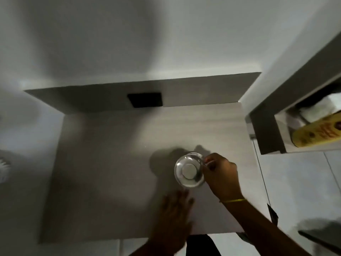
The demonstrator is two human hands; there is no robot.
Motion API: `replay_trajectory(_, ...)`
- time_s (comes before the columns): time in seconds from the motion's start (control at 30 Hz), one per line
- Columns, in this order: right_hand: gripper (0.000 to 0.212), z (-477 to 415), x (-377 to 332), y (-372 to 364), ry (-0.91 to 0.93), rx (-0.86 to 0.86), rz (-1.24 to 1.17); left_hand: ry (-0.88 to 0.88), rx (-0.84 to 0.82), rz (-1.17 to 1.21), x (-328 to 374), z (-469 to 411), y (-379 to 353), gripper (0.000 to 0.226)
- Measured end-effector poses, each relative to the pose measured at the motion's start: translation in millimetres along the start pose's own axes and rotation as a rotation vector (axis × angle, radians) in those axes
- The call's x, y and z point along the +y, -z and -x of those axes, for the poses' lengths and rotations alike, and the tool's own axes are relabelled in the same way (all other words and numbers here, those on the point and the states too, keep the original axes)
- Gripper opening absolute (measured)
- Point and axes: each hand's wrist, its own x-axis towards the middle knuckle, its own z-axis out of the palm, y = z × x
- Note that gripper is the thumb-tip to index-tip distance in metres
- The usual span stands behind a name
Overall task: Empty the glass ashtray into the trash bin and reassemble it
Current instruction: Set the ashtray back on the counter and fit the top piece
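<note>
A glass ashtray (189, 169) is seen from above on a pale grey table (114, 172), toward the table's near right part. It is round and clear, with a pale disc showing at its centre. Whether it rests on the table or is lifted slightly cannot be told, though a dark shadow lies on the table just to its left and far side. The right hand (221, 174) is at the ashtray's right rim, with the fingertips (209, 161) touching the glass; the grip is closed on the rim of the ashtray. A thin yellow band (234, 200) is worn on the right wrist. The left hand (175, 211) is blurred, just near of the ashtray and apart from it, over the table's near edge; its fingers are spread and its grip is released, holding nothing. At the far side of the table a raised ledge (203, 91) is set against the white wall (166, 34), and a dark rectangular patch (145, 99) is seen on it. To the far right a dark-framed shelf (265, 130) is visible, with a yellow package (317, 132) lying in it.
</note>
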Motion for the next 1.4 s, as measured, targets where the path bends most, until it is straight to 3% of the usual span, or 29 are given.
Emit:
replay_trajectory(0.1, 0.003, -18, -28, -35, -0.003, -0.065, 0.003, 0.177, 0.172, 0.012, -58, 36, 10, 0.065)
replay_trajectory(0.27, 0.002, -36, -60, -74, 0.023, -0.175, 0.095, 0.428, 0.191, 0.061, -122, 41, 25, 0.063)
replay_trajectory(0.37, 0.016, -41, -66, -90, 0.058, -0.206, 0.138, 0.513, 0.196, 0.043, -146, 29, 28, 0.066)
replay_trajectory(0.8, 0.008, -44, -63, -95, 0.139, -0.199, 0.214, 0.496, 0.251, -0.054, -162, 9, 24, 0.071)
replay_trajectory(0.93, 0.014, -40, -46, -76, 0.175, -0.084, 0.238, 0.486, 0.283, -0.056, -163, 9, 21, 0.069)
replay_trajectory(1.0, 0.028, -35, -33, -67, 0.222, -0.037, 0.294, 0.487, 0.288, -0.054, -164, 9, 20, 0.069)
replay_trajectory(1.13, 0.091, -14, -12, -66, 0.179, -0.124, 0.566, 0.485, 0.292, -0.052, -165, 9, 20, 0.070)
replay_trajectory(1.4, 0.098, -6, -18, -74, 0.213, -0.156, 0.615, 0.488, 0.283, -0.064, -164, 9, 19, 0.069)
